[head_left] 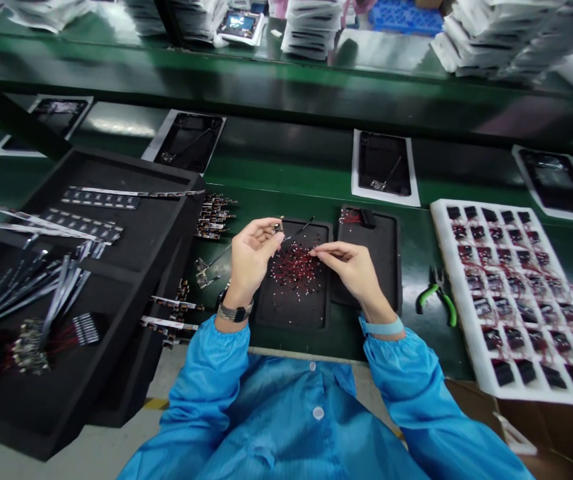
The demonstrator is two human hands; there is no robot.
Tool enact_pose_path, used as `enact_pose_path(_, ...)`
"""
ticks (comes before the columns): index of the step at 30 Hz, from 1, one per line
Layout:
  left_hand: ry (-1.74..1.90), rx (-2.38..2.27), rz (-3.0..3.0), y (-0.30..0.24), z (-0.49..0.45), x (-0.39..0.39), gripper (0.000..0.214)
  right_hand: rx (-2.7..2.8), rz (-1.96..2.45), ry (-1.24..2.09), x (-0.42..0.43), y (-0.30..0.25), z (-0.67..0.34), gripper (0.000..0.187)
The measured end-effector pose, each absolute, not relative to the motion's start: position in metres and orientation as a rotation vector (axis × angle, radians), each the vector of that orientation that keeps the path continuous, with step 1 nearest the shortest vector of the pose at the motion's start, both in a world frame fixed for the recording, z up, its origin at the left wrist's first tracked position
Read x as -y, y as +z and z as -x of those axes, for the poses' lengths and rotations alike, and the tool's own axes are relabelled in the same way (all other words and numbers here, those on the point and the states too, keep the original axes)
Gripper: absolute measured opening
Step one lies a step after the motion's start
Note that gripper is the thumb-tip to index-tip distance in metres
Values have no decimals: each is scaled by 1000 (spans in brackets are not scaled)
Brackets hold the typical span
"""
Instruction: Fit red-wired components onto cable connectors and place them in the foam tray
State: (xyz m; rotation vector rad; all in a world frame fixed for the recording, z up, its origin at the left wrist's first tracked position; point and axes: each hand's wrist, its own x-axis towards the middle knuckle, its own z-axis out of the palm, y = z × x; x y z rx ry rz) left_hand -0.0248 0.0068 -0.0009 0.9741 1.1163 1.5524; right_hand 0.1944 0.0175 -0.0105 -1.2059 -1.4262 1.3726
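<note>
My left hand (252, 255) is closed, pinching a small circuit board (277, 229) between thumb and fingers. A thin strip with a black tip (308, 223) reaches out to the right of it. Below lies a pile of tiny parts with red and black wires (294, 272) on a shallow black tray (292, 316). My right hand (350, 265) has its thumb and index finger pressed together at the pile's right edge; what they pinch is too small to make out. Beside that tray, a second black tray (384, 247) holds a few red-wired parts and a black block.
Green-handled pliers (436, 297) lie right of the trays, by a white foam tray (474, 333) of wired black modules. At left stand large black bins (131, 267) with strips and cables. Black panels on white sheets (385, 167) line the back, below stacked packets (314, 27).
</note>
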Motion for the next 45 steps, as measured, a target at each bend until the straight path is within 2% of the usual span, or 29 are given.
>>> enact_pose_path(4,1524,-1128,-997,-2,24,-6,28,1413,1221,1384,-17,-11,-195,23)
enact_pose_path(8,1512,-1117,-986,-2,23,-5,41,1420,1232,1369,-18,-12,-196,26)
enact_pose_path(16,1374,-1214,-1260,2,26,-2,17,1541,1228,1339,-13,-2,-201,23)
enact_pose_path(20,1202,-1163,-1587,6,26,0,19,1706,1208,1297,-9,9,-204,20)
enact_pose_path(24,1004,-1105,-1601,7,21,2,24,1799,1185,1360,-8,14,-207,21)
enact_pose_path(28,894,-1072,-1595,7,18,3,14,1822,1170,1430,-8,15,-209,21)
enact_pose_path(45,778,-1030,-1678,9,17,3,15,1919,1197,1611,-9,19,-213,16)
